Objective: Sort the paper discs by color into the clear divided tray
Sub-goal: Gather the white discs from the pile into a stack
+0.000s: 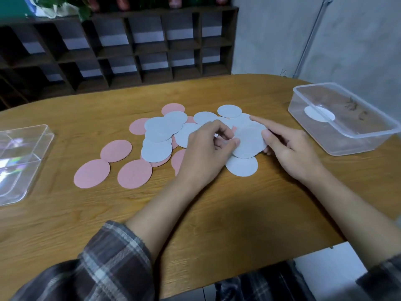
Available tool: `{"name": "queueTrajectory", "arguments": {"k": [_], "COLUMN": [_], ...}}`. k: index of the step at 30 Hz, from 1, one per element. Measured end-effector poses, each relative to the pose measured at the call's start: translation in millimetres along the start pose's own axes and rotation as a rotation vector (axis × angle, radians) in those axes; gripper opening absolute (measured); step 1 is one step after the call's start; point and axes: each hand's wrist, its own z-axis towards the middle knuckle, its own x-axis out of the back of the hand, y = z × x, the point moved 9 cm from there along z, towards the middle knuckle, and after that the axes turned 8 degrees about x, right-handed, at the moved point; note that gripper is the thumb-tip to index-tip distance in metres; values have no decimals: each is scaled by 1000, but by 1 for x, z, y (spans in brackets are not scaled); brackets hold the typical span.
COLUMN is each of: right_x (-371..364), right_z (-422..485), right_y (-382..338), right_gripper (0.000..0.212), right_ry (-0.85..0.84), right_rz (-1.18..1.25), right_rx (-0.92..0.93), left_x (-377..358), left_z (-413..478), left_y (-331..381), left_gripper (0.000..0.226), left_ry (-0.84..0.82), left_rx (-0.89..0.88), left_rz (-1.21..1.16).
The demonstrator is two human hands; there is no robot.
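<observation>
So the paper discs [165, 137] were spread in a loose overlapping heap around the middle of the bench [217, 213], pink ones mostly toward the left and near edge, pale grey-blue ones piled on top and off to the right. Three pink discs [116, 151] lay apart from the pile on the left side, flat on the wood. One big grey disc [249, 142] sat lifted a bit between both hands: the left hand [206, 153] pinched its left edge with thumb and curled fingers, while the right hand [290, 148] gripped the right edge with its thumb on top and the index finger stretched out over the disc's far rim. Another grey disc [242, 167] lay flat just below that one, partly tucked under it.

Off to the right, well apart from the pile, stood a clear plastic tub [368, 135] with one white disc [319, 114] lying in its bottom. On the far left edge was a clear tray [32, 148], only partly in view, with nothing I could make out inside. Plaid sleeves [112, 263] were pushed up on both forearms. Behind the bench stood a dark wooden cubby shelf [130, 51] against the wall
</observation>
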Motion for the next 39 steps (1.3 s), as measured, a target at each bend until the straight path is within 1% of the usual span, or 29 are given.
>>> {"name": "queueTrajectory", "arguments": {"k": [6, 8, 10, 13, 15, 17, 19, 21, 23, 25, 27, 30, 31, 37, 39], "right_x": [-6, -7, -10, -12, -11, -8, -2, 7, 12, 12, 11, 11, 11, 7, 5], "right_z": [-1, -2, -3, -2, -1, 0, 2, 2, 3, 4, 3, 3, 3, 4, 4], "right_y": [-1, -2, -8, -11, -11, -10, -6, 0, 3, 4, 4, 3, 3, 6, 3], "right_gripper": [39, 40, 41, 47, 46, 42, 36, 33, 32, 32, 30, 27, 26, 25, 26], "right_ry": [-16, -40, -74, -83, -72, -58, -17, 35, 68, 74, 74, 80, 78, 46, 36], "right_rz": [111, 88, 15, -67, -90, -105, -122, -123, -124, -133, -129, -118, -108, -72, -39], "right_rx": [-46, -58, -39, -21, -13, 0, 7, -9, -21, -22, -18, -18, -23, -39, -26], "left_x": [1, 0, 1, 2, 2, 2, 0, -7, -17, -22, -21, -17, -15, -4, -1], "left_z": [-3, -3, -3, -4, -3, -3, -3, -4, -7, -8, -7, -5, -4, 2, 3], "left_y": [0, 0, 1, 2, 2, 5, 8, 7, 2, -1, 0, 3, 3, 0, 2], "left_gripper": [14, 15, 17, 19, 18, 18, 22, 26, 41, 53, 52, 34, 32, 12, 10], "left_ry": [50, 58, 70, 86, 90, 88, 42, -79, -195, -242, -242, -226, -220, -160, -128], "left_rx": [19, 29, 28, 28, 22, -28, -80, -84, -72, -65, -67, -70, -64, 28, 44], "left_rz": [9, 1, 4, 27, 50, 137, 239, 341, 485, 546, 515, 402, 364, 61, -19]}}
